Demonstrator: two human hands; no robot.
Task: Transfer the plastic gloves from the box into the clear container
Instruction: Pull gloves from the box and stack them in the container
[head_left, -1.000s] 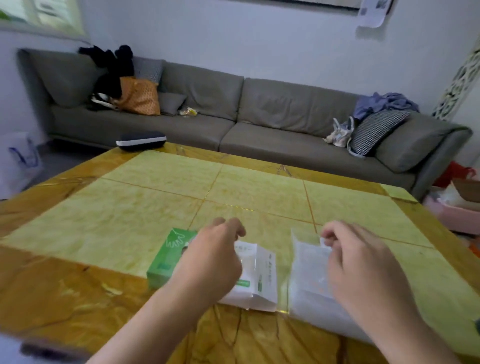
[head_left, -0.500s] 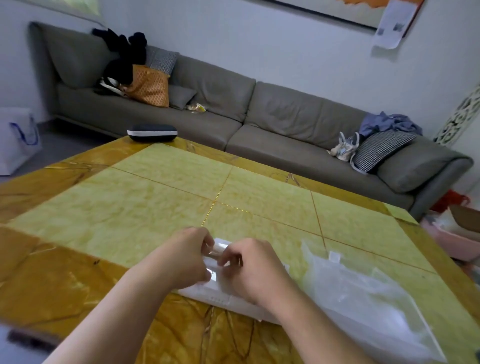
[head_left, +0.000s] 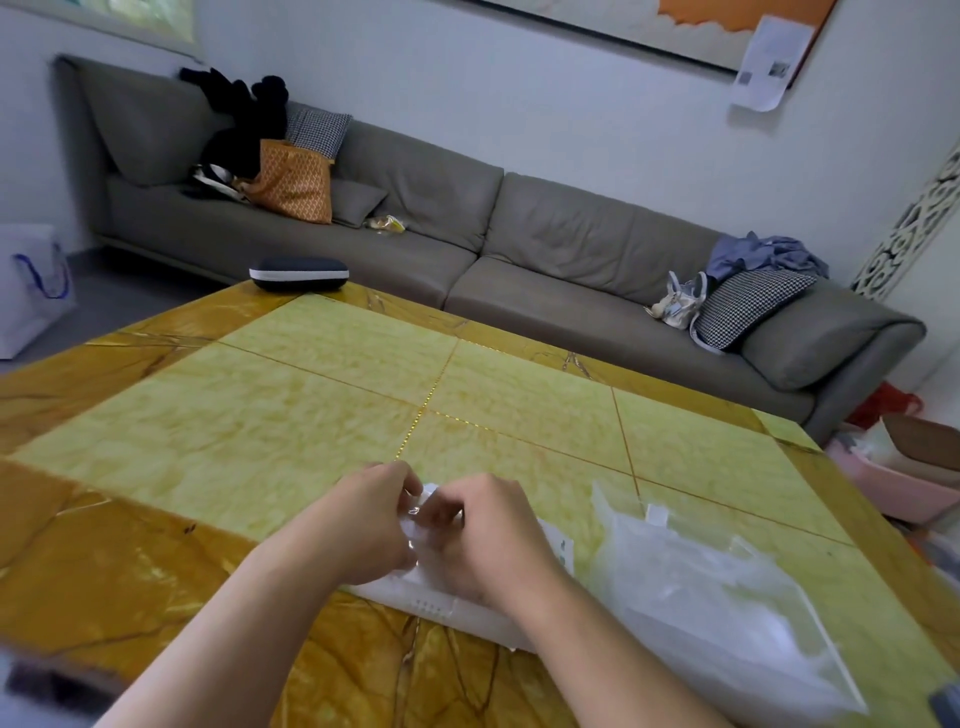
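Note:
The white glove box lies flat on the yellow marble table, mostly hidden under both hands. My left hand and my right hand meet over its top, fingers pinched on a bit of thin crinkled plastic glove that sticks up between them. Right of the box lies the clear container, a soft see-through pouch with a white zip tab and crumpled plastic inside.
A dark glasses case sits at the table's far left corner. A grey sofa with bags, cushions and clothes runs behind the table. A white bag stands on the floor left; pink bins stand right.
My right hand left the clear container and joined the left hand over the box. Both now pinch plastic at the box top. The camera tilted upward.

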